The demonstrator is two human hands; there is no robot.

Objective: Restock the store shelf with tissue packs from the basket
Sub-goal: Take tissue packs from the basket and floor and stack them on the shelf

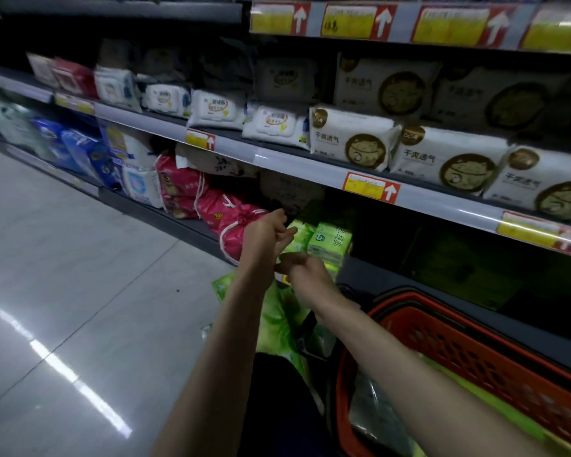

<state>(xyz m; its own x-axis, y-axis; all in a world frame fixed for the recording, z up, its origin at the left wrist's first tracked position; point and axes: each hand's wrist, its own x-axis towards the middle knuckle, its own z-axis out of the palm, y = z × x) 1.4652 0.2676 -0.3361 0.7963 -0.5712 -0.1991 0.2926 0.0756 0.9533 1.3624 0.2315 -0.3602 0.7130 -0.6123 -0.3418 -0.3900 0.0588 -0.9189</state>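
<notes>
Two green tissue packs [330, 240] stand side by side on the bottom shelf [376, 278], each with a round green logo and pale characters too blurred for me to read. My left hand [266, 232] reaches to the left pack, its fingers [287, 233] loosely bent with the tips at the pack's edge; I cannot tell whether they pinch it. My right hand [305, 275] sits lower, in front of the packs' base, with its fingers curled inward towards the left, and I cannot tell if they hold anything. A larger green pack [277, 311] lies under my forearms.

The red-orange basket [475, 351] is at my right beside the shelf, with green and clear wrapping showing inside.

On the shelf above, the white packs [353, 140] read 干爽透气 next to a round brown cat emblem. White wipes packs [216, 110] with oval labels lie to their left. Price tags [371, 188] on the grey shelf rail [294, 163] are yellow and red with a white arrow pointing up; their print is illegible. Left of my hands, pink drawstring bags [225, 212] carry the word TOY in yellow. Blue packs [76, 150] stand farther down the aisle.

Grey glossy floor [80, 291] tiles reflect strip lights.
</notes>
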